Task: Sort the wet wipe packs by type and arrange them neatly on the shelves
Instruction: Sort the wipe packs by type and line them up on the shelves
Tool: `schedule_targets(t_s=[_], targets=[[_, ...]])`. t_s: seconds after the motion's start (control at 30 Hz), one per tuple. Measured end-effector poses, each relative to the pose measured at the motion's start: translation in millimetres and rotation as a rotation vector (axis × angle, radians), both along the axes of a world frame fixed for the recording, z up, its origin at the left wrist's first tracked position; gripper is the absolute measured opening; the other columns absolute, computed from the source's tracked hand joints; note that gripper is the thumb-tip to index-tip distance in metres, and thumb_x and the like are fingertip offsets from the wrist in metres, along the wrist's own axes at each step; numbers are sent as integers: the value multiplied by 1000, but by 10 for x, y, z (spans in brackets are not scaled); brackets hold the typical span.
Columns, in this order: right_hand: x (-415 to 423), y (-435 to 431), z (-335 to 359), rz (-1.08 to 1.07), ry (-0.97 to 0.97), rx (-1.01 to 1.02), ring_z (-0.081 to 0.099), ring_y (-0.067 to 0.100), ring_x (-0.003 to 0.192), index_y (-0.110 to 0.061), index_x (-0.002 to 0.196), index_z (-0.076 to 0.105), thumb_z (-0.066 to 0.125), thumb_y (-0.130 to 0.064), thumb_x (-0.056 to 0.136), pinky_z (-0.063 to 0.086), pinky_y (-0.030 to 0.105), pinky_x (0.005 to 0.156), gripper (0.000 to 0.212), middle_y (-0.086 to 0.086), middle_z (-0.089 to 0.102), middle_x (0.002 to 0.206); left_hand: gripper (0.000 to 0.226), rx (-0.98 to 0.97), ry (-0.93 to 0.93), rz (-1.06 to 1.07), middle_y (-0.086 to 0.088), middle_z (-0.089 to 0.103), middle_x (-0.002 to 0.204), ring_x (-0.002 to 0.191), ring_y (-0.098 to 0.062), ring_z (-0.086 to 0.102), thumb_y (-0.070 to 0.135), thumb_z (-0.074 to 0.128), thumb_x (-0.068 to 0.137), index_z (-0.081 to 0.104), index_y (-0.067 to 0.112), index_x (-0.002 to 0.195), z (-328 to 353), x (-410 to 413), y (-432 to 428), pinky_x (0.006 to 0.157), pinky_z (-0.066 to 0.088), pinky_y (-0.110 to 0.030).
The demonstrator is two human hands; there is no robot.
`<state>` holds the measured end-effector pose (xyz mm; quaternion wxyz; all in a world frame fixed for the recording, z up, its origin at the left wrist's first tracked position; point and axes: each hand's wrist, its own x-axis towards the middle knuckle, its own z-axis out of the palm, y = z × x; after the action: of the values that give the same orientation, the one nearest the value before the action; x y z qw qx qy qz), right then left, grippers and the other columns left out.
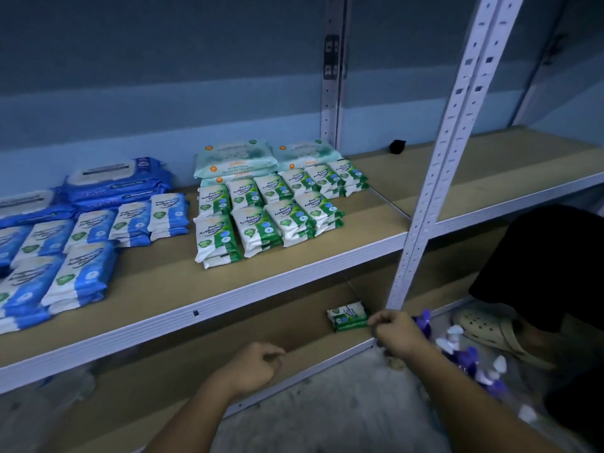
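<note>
Green-and-white wet wipe packs [261,210] lie flat in two rows at mid-frame on the upper brown board shelf [183,273] of a white metal rack, against a blue wall [163,93]. A slotted white upright [434,178] crosses the right of the frame, and grey concrete floor [327,403] shows below. Their long axes run front to back, with the label tops toward the wall.

One small green stack [347,316] sits on the lower shelf [196,364], long axis left to right. Just right of it is the right hand [397,331], fingers curled; I cannot tell whether its grip holds anything. The left hand [253,367], at bottom centre, has its grip clenched on nothing.

The green labels read "Pine Antibacterial Wipes". Blue-and-white packs [81,243] at left read "Antibacterial Wipes", and pale teal packs [235,158] behind read "ANTIBACTERIAL".
</note>
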<state>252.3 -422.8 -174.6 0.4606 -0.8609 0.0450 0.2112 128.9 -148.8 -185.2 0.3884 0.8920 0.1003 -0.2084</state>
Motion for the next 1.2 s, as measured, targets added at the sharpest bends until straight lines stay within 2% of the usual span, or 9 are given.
schedule_targets(t_s=[0.13, 0.23, 0.43, 0.63, 0.8, 0.87, 0.97, 1.07, 1.2], targets=[[172, 99, -486, 26, 255, -63, 70, 23, 80, -27, 99, 60, 56, -14, 92, 53, 30, 65, 14, 10, 66, 105, 36, 71, -11, 30, 7, 47, 146, 136, -15, 42, 16, 43, 105, 63, 27, 132, -645, 153, 75, 108, 35, -28], [431, 146, -892, -79, 365, -17, 70, 25, 84, -18, 113, 60, 55, -23, 96, 55, 32, 67, 18, 11, 65, 106, 54, 233, -52, 24, 13, 39, 149, 141, -18, 34, 9, 42, 95, 59, 42, 135, -1093, 391, 148, 118, 32, -36], [826, 403, -1584, -307, 532, 182, 68, 35, 97, -7, 115, 58, 53, -21, 100, 57, 48, 90, 21, 17, 65, 114, 47, 295, -36, 144, 1, 49, 149, 133, -27, 46, 46, 33, 104, 49, 30, 146, -1813, 880, 159, 109, 40, -39], [1275, 724, -2094, -601, 736, 518, 64, 33, 92, -15, 125, 53, 66, -56, 87, 60, 42, 66, 57, 17, 60, 112, 75, 527, -333, 44, -8, 44, 148, 130, -31, 44, 33, 61, 88, 29, 28, 155, -2430, 1207, 275, 109, 39, -48], [1574, 871, -2285, -552, 621, 300, 66, 30, 83, -16, 109, 58, 72, -54, 83, 60, 40, 57, 48, 13, 65, 108, 68, 565, -299, 81, -13, 38, 150, 137, -37, 35, 42, 43, 88, 33, 23, 152, -2791, 1347, 208, 109, 34, -55], [1637, 884, -2393, -444, 419, 57, 69, 33, 82, -10, 112, 63, 73, -55, 78, 62, 46, 67, 57, 14, 67, 108, 66, 598, -313, 106, -17, 38, 151, 139, -39, 34, 41, 41, 87, 40, 16, 148, -2886, 1305, 163, 110, 32, -56], [1684, 851, -2403, -172, 131, -245, 65, 27, 108, -17, 121, 67, 69, -58, 72, 54, 35, 94, 63, 6, 69, 121, 65, 634, -340, 136, -15, 40, 150, 139, -38, 35, 39, 46, 84, 45, 15, 145, -2927, 1315, 148, 110, 32, -55], [1716, 793, -2310, 32, 108, -288, 60, 26, 120, -21, 125, 61, 73, -46, 80, 48, 29, 93, 53, 4, 66, 128, 65, 652, -343, 139, -14, 41, 150, 138, -37, 36, 41, 47, 84, 47, 16, 144, -2914, 1335, 149, 109, 32, -53], [1601, 803, -2266, 156, 32, -354, 64, 28, 107, -27, 119, 52, 69, -47, 68, 52, 32, 88, 57, 3, 68, 116, 66, 681, -334, 147, -11, 40, 152, 139, -36, 35, 42, 48, 83, 46, 18, 144, -2933, 1332, 146, 110, 31, -53]])
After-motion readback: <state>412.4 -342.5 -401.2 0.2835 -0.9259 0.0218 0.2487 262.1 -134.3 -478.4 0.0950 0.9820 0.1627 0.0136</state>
